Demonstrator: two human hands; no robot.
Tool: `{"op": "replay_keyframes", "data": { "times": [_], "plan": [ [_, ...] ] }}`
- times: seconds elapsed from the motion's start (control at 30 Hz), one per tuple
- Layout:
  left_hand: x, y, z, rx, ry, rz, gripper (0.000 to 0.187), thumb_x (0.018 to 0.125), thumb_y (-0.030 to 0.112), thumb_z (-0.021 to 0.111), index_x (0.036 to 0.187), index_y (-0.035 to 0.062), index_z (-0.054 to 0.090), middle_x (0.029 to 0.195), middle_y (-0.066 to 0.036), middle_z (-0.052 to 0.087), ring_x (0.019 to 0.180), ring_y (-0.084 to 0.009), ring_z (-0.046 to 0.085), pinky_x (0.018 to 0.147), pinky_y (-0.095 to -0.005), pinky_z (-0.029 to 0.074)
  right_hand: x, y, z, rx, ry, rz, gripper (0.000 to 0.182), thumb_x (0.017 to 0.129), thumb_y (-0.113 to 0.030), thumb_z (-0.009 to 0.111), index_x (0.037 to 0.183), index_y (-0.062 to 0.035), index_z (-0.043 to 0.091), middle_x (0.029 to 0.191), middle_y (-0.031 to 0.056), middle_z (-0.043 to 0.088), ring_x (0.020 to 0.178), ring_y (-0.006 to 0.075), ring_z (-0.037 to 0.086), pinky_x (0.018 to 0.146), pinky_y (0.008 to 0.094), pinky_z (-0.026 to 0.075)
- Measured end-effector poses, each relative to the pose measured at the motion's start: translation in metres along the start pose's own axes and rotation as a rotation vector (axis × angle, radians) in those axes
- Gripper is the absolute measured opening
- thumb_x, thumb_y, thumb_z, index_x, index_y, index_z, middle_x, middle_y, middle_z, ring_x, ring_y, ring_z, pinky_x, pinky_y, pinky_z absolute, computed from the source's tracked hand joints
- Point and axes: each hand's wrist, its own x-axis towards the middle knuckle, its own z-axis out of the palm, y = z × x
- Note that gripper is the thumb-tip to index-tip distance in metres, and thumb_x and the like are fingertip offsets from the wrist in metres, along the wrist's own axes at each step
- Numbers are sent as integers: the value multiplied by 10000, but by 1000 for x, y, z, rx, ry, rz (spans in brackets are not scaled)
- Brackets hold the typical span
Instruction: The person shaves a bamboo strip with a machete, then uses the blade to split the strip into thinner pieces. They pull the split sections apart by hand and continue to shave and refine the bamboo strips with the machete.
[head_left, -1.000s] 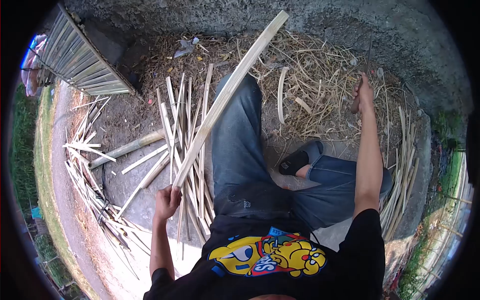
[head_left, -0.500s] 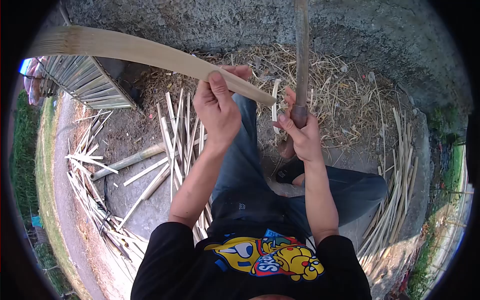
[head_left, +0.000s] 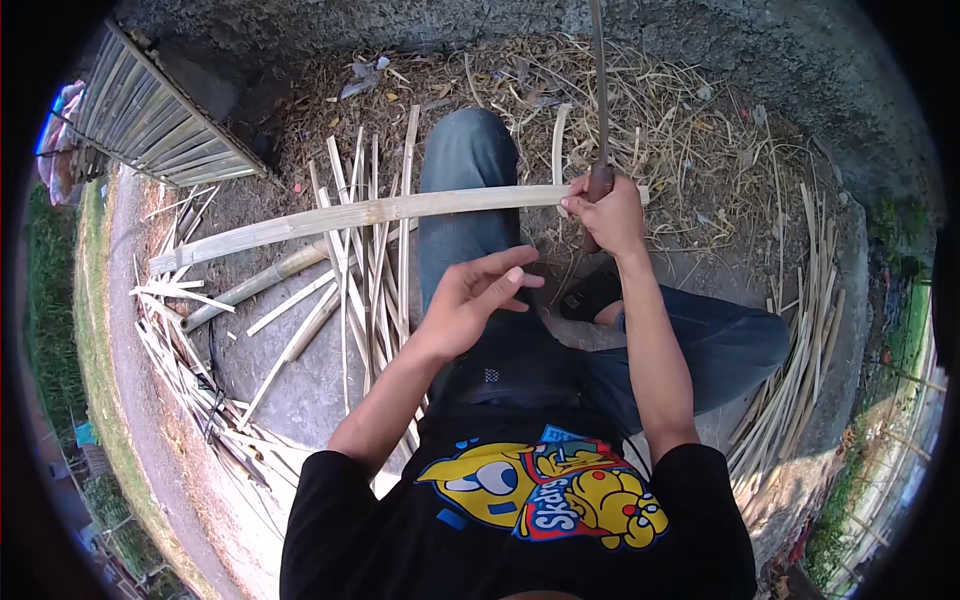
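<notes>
My right hand (head_left: 608, 208) is wrapped round the dark wooden handle (head_left: 600, 182) of a long knife. Its narrow blade (head_left: 601, 85) points away from me, toward the wall. Thumb and fingers of that same hand also pinch a long pale bamboo strip (head_left: 400, 207) near its right end. The strip runs leftward across my raised knee (head_left: 468, 150), bowing slightly, to beyond the split bamboo pieces on the left. Over my lap, my left hand (head_left: 475, 300) is free of the strip, fingers apart, with nothing in it.
Split bamboo sticks (head_left: 345, 230) and a bamboo pole (head_left: 262, 285) lie on the ground at left. More thin strips (head_left: 800, 340) are heaped at right. Shavings (head_left: 690, 150) cover the ground before a rough wall (head_left: 450, 22). A slatted bamboo panel (head_left: 165, 120) stands far left.
My left hand has let go of the strip and drawn back toward my lap. The strip has come down across my knee, its right end now pinched in my right hand beside the knife handle.
</notes>
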Motion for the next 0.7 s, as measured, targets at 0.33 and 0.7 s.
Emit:
{"op": "replay_keyframes", "data": {
  "times": [0.33, 0.7],
  "plan": [
    [-83, 72, -173, 2050, 821, 353, 524, 927, 444, 662, 1333, 118, 600, 1322, -116, 609, 1294, -269, 530, 1136, -572, 264, 20, 9, 7, -108, 13, 34, 221, 691, -64, 841, 865, -31, 708, 777, 97, 715, 715, 218, 695, 695, 335, 540],
    [-40, 15, -113, 1111, 428, -109, 593, 838, 542, 744, 736, -33, 646, 539, -147, 558, 507, -254, 566, 536, -412, 426, -27, -46, 22, -310, -89, -166, 484, 906, -465, 703, 886, 13, 627, 808, 192, 611, 770, 384, 646, 708, 459, 512]
  ]
}}
